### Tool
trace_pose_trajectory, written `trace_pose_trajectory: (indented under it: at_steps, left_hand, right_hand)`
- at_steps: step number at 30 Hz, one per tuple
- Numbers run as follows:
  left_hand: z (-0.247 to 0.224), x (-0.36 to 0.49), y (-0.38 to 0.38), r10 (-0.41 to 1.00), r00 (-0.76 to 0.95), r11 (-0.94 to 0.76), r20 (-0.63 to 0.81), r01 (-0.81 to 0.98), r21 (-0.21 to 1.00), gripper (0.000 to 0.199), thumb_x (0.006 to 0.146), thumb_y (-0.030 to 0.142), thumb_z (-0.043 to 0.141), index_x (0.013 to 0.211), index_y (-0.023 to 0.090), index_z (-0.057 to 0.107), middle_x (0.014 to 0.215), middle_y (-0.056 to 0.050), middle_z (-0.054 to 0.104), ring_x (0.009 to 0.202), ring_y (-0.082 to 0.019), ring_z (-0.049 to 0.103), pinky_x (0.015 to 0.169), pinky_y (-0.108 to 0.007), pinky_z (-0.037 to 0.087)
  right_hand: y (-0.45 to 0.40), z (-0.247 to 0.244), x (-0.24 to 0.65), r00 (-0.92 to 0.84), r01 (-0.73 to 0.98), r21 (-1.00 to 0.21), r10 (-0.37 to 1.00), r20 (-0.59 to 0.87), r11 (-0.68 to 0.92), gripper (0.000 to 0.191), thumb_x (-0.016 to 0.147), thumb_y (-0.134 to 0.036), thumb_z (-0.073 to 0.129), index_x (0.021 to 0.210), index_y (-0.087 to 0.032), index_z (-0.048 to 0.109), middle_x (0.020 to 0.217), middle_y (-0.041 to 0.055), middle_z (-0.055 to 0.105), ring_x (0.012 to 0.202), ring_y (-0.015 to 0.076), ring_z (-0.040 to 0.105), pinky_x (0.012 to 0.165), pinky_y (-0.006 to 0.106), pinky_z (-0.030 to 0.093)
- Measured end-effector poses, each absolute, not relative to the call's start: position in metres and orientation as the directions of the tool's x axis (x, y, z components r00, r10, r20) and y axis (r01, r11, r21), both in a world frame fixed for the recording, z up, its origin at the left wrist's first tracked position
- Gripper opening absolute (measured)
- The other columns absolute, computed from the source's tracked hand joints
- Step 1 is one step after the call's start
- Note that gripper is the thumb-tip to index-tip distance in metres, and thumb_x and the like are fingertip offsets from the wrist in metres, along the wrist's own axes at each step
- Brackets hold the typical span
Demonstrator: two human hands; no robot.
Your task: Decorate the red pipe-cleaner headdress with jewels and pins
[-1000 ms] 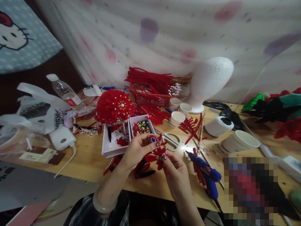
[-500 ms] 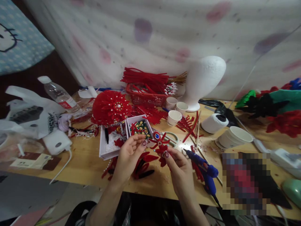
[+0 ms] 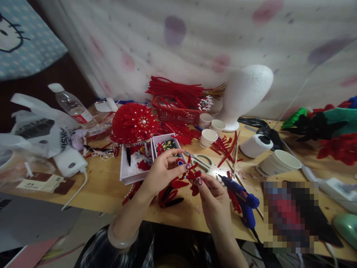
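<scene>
Between my hands is a red flower ornament (image 3: 194, 182) with a blue gem (image 3: 180, 162) beside it. My right hand (image 3: 214, 197) pinches the flower's lower right petals between thumb and fingers. My left hand (image 3: 164, 169) is closed at the ornament's upper left, its thumb and fingers around the blue gem piece and partly covering it. Below my left hand lie red and black petal pieces (image 3: 170, 195). Behind it stand white boxes (image 3: 131, 180) of beads. Scissors (image 3: 205, 160) lie just behind the ornament, and a blue glue gun (image 3: 242, 193) rests right of my right hand.
Behind are a large red flower (image 3: 134, 123), a red basket (image 3: 178, 115), paper cups (image 3: 208, 138) and a white foam head (image 3: 247, 93). At right are a thread spool (image 3: 255, 146) and stacked cups (image 3: 280, 163); at left, a bottle (image 3: 74, 108) and a white adapter (image 3: 69, 162).
My left hand has moved right over the ornament, covering more of the gem piece. My left forearm shows a bracelet now. The view has shifted slightly.
</scene>
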State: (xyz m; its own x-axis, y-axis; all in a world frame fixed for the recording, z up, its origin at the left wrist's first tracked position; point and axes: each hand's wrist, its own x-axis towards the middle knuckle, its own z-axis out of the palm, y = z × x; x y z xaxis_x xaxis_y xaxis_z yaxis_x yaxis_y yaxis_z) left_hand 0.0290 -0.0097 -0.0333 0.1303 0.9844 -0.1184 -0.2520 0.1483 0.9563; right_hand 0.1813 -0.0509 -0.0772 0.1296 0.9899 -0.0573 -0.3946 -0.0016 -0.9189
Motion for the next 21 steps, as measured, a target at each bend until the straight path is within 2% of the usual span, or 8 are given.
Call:
trace_pose_trajectory:
  at_steps: [10,14,18,21]
  left_hand:
    - [-0.027,0.028,-0.001,0.986,0.144,0.108,-0.084,-0.164,0.981,0.045,0.073,0.023,0.075,0.114,0.015,0.059,0.089,-0.003,0.074,0.082,-0.015,0.069,0.075,-0.025,0.053]
    - [-0.028,0.029,0.004,0.987,0.146,0.092,-0.073,-0.132,0.987,0.043,0.076,0.027,0.074,0.115,0.015,0.060,0.087,-0.003,0.072,0.080,-0.015,0.068,0.074,-0.026,0.053]
    - [-0.029,0.027,0.007,0.988,0.144,0.079,-0.057,-0.151,0.985,0.039,0.073,0.032,0.078,0.107,0.016,0.066,0.094,-0.006,0.074,0.087,-0.018,0.069,0.078,-0.028,0.054]
    - [-0.029,0.022,0.002,0.996,0.080,0.059,-0.046,-0.170,0.984,0.036,0.079,0.042,0.073,0.104,0.016,0.068,0.094,-0.007,0.075,0.089,-0.018,0.069,0.082,-0.028,0.053]
  right_hand:
    - [-0.047,-0.070,0.181,0.091,-0.358,-0.934,0.995,-0.034,0.001,0.019,0.074,-0.036,0.083,0.090,-0.025,0.079,0.075,-0.0005,0.076,0.060,0.0078,0.063,0.058,0.016,0.053]
    - [-0.046,-0.070,0.181,0.084,-0.346,-0.938,0.996,-0.041,-0.009,0.018,0.074,-0.033,0.083,0.090,-0.026,0.078,0.073,-0.0004,0.077,0.058,0.0089,0.064,0.056,0.017,0.053]
    - [-0.046,-0.071,0.181,0.080,-0.343,-0.939,0.996,-0.048,-0.017,0.019,0.074,-0.034,0.083,0.090,-0.026,0.078,0.076,0.0003,0.078,0.058,0.0091,0.064,0.057,0.018,0.052]
    - [-0.046,-0.073,0.182,0.083,-0.342,-0.939,0.995,-0.054,-0.022,0.021,0.074,-0.034,0.083,0.092,-0.025,0.077,0.078,0.0014,0.078,0.059,0.0088,0.064,0.054,0.016,0.049]
